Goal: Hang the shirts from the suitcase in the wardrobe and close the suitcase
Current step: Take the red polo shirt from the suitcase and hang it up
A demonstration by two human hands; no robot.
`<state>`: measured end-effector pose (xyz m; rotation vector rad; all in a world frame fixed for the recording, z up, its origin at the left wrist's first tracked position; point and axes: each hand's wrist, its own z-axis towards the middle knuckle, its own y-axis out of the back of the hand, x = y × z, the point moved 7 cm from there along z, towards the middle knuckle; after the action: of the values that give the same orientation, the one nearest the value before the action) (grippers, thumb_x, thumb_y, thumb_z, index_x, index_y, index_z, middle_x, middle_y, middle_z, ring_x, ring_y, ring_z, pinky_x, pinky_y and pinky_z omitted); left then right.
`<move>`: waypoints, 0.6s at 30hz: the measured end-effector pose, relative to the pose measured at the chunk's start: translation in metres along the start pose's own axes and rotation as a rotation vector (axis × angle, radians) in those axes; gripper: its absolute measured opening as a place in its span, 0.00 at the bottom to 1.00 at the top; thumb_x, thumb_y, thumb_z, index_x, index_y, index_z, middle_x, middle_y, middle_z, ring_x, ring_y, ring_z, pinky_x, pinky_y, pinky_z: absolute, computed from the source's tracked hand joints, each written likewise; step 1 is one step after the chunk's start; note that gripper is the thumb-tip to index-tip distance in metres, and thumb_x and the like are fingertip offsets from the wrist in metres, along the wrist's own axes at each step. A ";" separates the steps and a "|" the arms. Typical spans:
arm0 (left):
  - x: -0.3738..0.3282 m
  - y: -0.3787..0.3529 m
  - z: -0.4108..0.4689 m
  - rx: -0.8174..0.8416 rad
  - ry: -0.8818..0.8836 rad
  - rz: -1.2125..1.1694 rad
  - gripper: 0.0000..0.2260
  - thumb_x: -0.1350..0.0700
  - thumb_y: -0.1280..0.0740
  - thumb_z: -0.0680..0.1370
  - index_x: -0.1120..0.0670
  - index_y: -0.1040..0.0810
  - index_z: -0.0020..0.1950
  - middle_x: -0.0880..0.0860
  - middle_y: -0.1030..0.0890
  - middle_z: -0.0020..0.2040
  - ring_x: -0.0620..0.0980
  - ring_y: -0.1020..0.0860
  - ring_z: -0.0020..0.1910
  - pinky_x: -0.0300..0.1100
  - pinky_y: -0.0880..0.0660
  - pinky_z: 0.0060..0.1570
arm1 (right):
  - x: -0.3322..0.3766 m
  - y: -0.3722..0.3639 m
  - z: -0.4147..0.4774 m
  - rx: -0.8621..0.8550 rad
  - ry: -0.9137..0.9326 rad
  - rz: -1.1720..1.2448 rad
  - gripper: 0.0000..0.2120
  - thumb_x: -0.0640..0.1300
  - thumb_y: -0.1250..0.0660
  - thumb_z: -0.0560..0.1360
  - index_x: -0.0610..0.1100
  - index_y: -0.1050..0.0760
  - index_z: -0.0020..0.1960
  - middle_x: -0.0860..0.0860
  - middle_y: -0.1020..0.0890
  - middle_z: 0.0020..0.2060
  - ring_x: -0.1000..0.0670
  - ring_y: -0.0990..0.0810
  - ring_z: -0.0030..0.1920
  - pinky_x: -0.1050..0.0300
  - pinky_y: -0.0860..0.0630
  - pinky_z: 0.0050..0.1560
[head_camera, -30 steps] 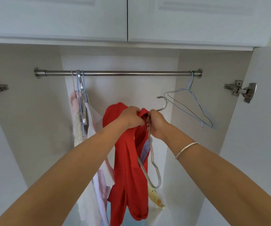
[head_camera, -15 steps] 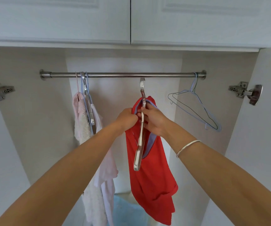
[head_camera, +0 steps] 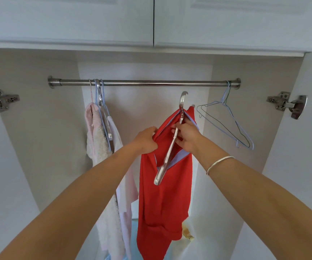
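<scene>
Below the wardrobe's steel rail (head_camera: 151,83), the left hand (head_camera: 147,140) grips the red shirt (head_camera: 166,199) while the right hand (head_camera: 187,137) pinches its flat silver metal hanger (head_camera: 167,156), apparently steadying both for hooking.

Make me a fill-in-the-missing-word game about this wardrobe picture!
1. The shirt being held up is ____.
2. The right hand holds the silver hanger; the left hand grips the ____.
3. The empty wire hanger hangs at the ____ end of the rail.
4. The bracelet is on the ____ wrist.

Missing words: red; shirt; right; right.
</scene>
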<state>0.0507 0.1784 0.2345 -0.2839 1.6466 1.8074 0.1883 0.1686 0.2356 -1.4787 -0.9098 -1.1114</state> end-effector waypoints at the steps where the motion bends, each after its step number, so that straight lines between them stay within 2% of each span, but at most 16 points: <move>1: 0.003 0.001 0.000 -0.010 -0.006 0.075 0.20 0.65 0.35 0.72 0.56 0.27 0.64 0.57 0.21 0.57 0.59 0.22 0.55 0.44 0.26 0.51 | -0.003 -0.002 0.000 0.027 -0.014 0.005 0.14 0.30 0.41 0.77 0.49 0.28 0.46 0.51 0.23 0.37 0.54 0.26 0.37 0.59 0.28 0.41; 3: 0.015 -0.001 0.000 -0.024 0.029 0.159 0.18 0.63 0.34 0.72 0.57 0.27 0.63 0.58 0.21 0.58 0.59 0.22 0.57 0.45 0.26 0.54 | -0.008 -0.009 0.000 0.090 -0.035 0.005 0.17 0.27 0.41 0.75 0.49 0.28 0.53 0.51 0.23 0.41 0.53 0.25 0.41 0.56 0.27 0.43; 5: 0.036 -0.008 -0.001 0.007 0.146 0.160 0.25 0.61 0.31 0.71 0.56 0.33 0.68 0.58 0.23 0.59 0.59 0.23 0.56 0.48 0.24 0.56 | -0.011 -0.014 0.001 0.115 -0.023 -0.008 0.25 0.25 0.42 0.73 0.49 0.31 0.62 0.50 0.22 0.44 0.51 0.24 0.45 0.55 0.26 0.44; 7: 0.055 -0.017 -0.010 0.084 0.309 0.083 0.31 0.60 0.29 0.71 0.56 0.39 0.70 0.59 0.25 0.60 0.58 0.23 0.57 0.48 0.23 0.55 | -0.008 -0.016 0.003 0.102 0.006 -0.004 0.29 0.23 0.42 0.73 0.49 0.33 0.67 0.50 0.23 0.43 0.51 0.23 0.44 0.56 0.24 0.43; 8: 0.062 -0.023 -0.015 0.130 0.377 0.012 0.27 0.59 0.30 0.73 0.58 0.38 0.69 0.59 0.24 0.59 0.57 0.22 0.56 0.46 0.22 0.54 | -0.006 -0.016 0.005 0.094 0.014 0.004 0.30 0.23 0.42 0.73 0.48 0.33 0.68 0.49 0.23 0.42 0.51 0.22 0.43 0.56 0.23 0.42; 10: 0.073 -0.032 -0.026 0.204 0.481 -0.190 0.17 0.55 0.33 0.76 0.61 0.27 0.63 0.57 0.20 0.52 0.53 0.20 0.47 0.45 0.21 0.52 | -0.003 -0.018 0.009 0.091 0.022 0.013 0.31 0.23 0.41 0.73 0.48 0.34 0.70 0.49 0.23 0.40 0.51 0.21 0.43 0.56 0.22 0.42; 12: 0.077 -0.040 -0.033 0.243 0.511 -0.446 0.12 0.54 0.35 0.78 0.59 0.22 0.57 0.56 0.18 0.46 0.51 0.19 0.42 0.46 0.20 0.51 | 0.000 -0.018 0.011 0.085 0.031 0.023 0.31 0.23 0.42 0.74 0.48 0.36 0.71 0.49 0.23 0.39 0.51 0.21 0.42 0.56 0.22 0.44; 15: 0.071 -0.041 -0.032 0.212 0.448 -0.846 0.08 0.59 0.35 0.79 0.58 0.24 0.57 0.56 0.19 0.45 0.52 0.19 0.43 0.49 0.21 0.50 | 0.004 -0.014 0.014 0.056 0.043 0.087 0.32 0.23 0.43 0.75 0.48 0.38 0.72 0.48 0.23 0.38 0.52 0.21 0.40 0.57 0.22 0.43; 18: 0.065 -0.035 -0.030 0.156 0.423 -1.065 0.07 0.56 0.31 0.76 0.54 0.21 0.53 0.55 0.20 0.48 0.53 0.21 0.49 0.50 0.22 0.52 | 0.006 -0.006 0.021 0.036 0.007 0.117 0.29 0.24 0.41 0.75 0.42 0.37 0.73 0.49 0.22 0.39 0.53 0.20 0.40 0.60 0.21 0.38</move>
<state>0.0146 0.1701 0.1638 -1.2579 1.4236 0.8272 0.1884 0.1903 0.2416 -1.4783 -0.8233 -1.0092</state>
